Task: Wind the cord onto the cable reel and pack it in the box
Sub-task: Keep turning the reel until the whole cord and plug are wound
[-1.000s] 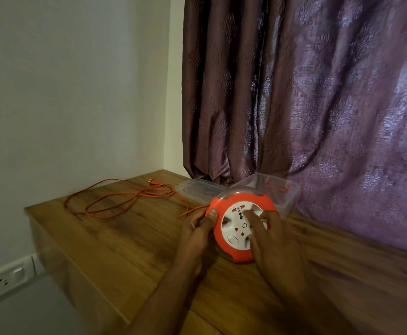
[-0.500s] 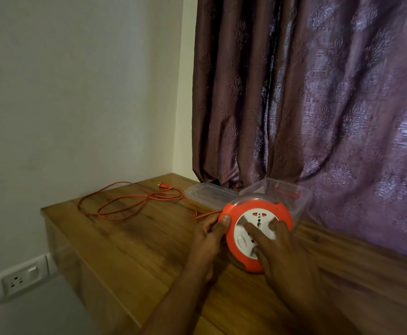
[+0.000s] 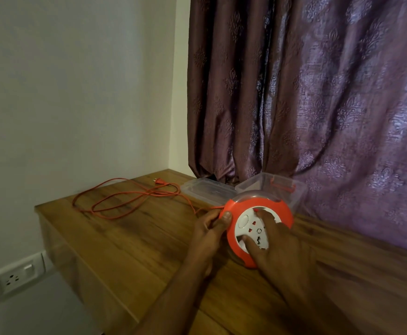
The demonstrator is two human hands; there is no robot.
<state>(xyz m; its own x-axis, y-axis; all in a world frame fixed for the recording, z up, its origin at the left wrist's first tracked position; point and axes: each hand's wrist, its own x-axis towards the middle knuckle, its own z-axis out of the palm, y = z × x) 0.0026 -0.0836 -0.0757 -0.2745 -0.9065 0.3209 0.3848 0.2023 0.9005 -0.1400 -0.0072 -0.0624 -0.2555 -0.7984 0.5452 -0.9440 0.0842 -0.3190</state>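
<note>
An orange cable reel (image 3: 236, 210) with a white socket face stands tilted on the wooden table (image 3: 130, 247). My left hand (image 3: 207, 235) grips its left rim, thumb on the orange edge. My right hand (image 3: 277, 247) lies on the white face, fingers spread over the sockets. The orange cord (image 3: 125, 199) runs from the reel's left side into loose loops on the table and ends in a plug (image 3: 159, 182) near the far corner. Behind the reel stands a clear plastic box (image 3: 299, 192) with orange clips, its lid (image 3: 207, 189) flat beside it.
A purple patterned curtain (image 3: 318, 93) hangs right behind the box. The table's left edge drops off beside a white wall, where a wall socket (image 3: 13, 279) sits low down.
The white face of the reel has turned under my right hand. The view has shifted, so everything sits slightly further right. The cord loops look much the same.
</note>
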